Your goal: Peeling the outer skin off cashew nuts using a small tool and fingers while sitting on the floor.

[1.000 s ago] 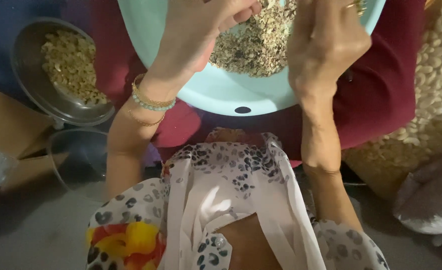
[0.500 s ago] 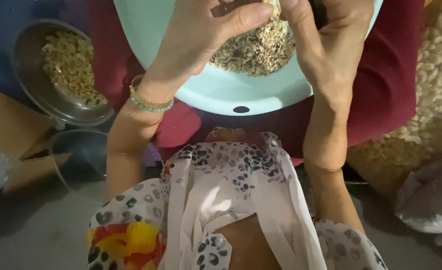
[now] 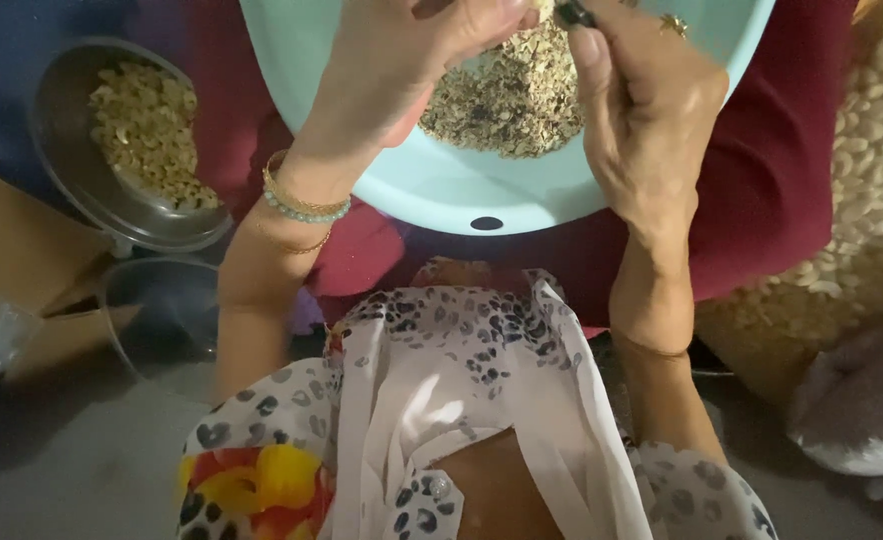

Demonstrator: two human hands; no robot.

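1. Near: my lap, patterned blouse (image 3: 462, 370).
2. Left hand (image 3: 402, 60) curled narrow around a nut; right hand (image 3: 652, 100) pinches a small dark tool (image 3: 574, 14) above the turquoise basin (image 3: 442, 185) of husks (image 3: 507, 100).
3. Best practice: scrape over the basin, light pressure.
4. Versus half a second ago: hands apart, tool tip now visible.
5. Far left: steel bowl (image 3: 72, 170) of peeled cashews (image 3: 147, 130).

A steel bowl (image 3: 82, 170) heaped with pale nut kernels (image 3: 147, 130) sits at the upper left of the frame. Just below it stands a clear bowl (image 3: 157, 325), with a brown cardboard box (image 3: 22, 260) at the left edge. A dark red cloth (image 3: 772, 190) spreads across the upper middle. Along the right edge lies a clear bag of pale kernels (image 3: 877, 170), above a grey bundle (image 3: 862, 400) at lower right.
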